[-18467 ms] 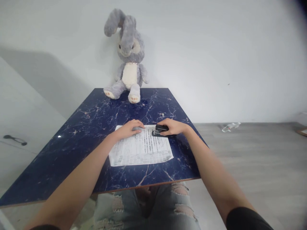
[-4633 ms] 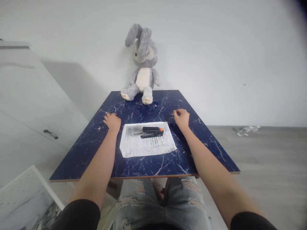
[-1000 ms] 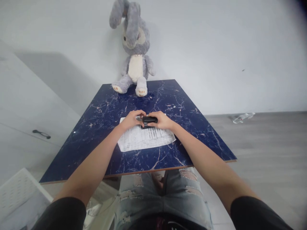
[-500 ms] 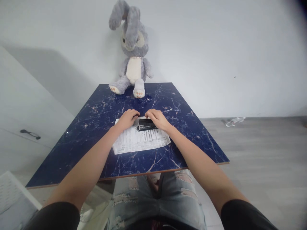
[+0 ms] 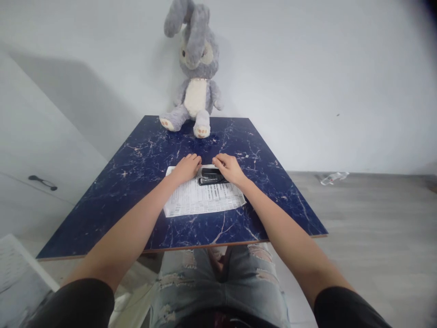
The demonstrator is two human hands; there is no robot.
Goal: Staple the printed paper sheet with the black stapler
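While the printed sheet (image 5: 205,202) lies on the blue marbled worktop (image 5: 116,196), the black stapler (image 5: 210,172) sits on it, close to the sheet's far edge, long axis running left to right. Stapler's two arms show as dark bars with a lighter strip between them; its left end is uncovered, its right end goes in under the right hand (image 5: 230,168).

Left hand (image 5: 188,167): on the far-left part of the sheet, palm down, fingers bent, fingertips just beside the stapler's left end. Right hand: over the stapler's right end, fingers bent, fingertips toward the left hand. Hands near each other, not touching, small gap between. Fingertips are small and partly hidden from this angle, so I can't tell whether either hand is clamped on anything. Both forearms come in over the near edge of the worktop, black sleeves (image 5: 73,305) at the elbows.

Surroundings: grey plush rabbit (image 5: 195,98) seated at the far edge of the worktop, near the wall (image 5: 290,68), feet toward camera, ear top cropped. White cabinet (image 5: 27,132) on the left, dark handle (image 5: 43,182). Crumpled clear plastic (image 5: 334,177) on the grey floor (image 5: 362,223) at right, by the wall. Ripped jeans (image 5: 184,291) below the near edge.
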